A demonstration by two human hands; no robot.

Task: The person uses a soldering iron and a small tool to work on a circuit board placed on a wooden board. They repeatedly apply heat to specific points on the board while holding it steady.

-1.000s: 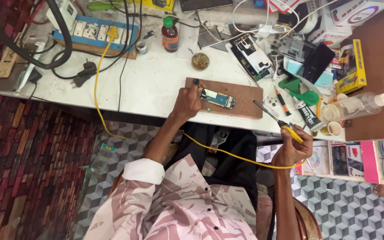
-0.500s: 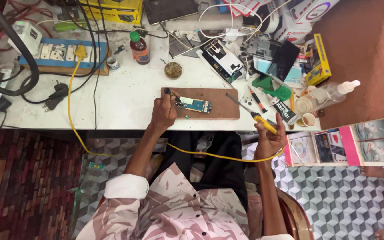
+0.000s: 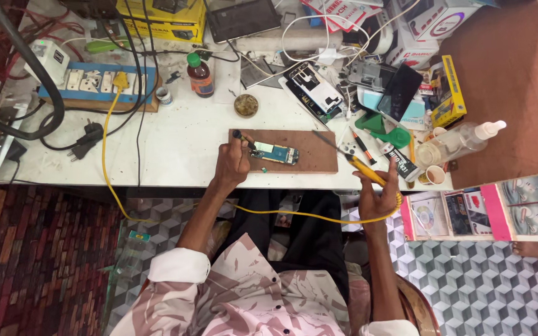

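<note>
The left hand (image 3: 231, 165) reaches forward with the arm nearly straight, its sleeve rolled back to the elbow, knuckles up and fingers curled in a pinch near the thumb. The right hand (image 3: 378, 196) is held closer to the body, the forearm rising from the lower edge of the view, wrist bent back. Its palm faces inward, the fingers (image 3: 393, 177) are loosely spread and pointing up, and the thumb is closed in a grip.
</note>
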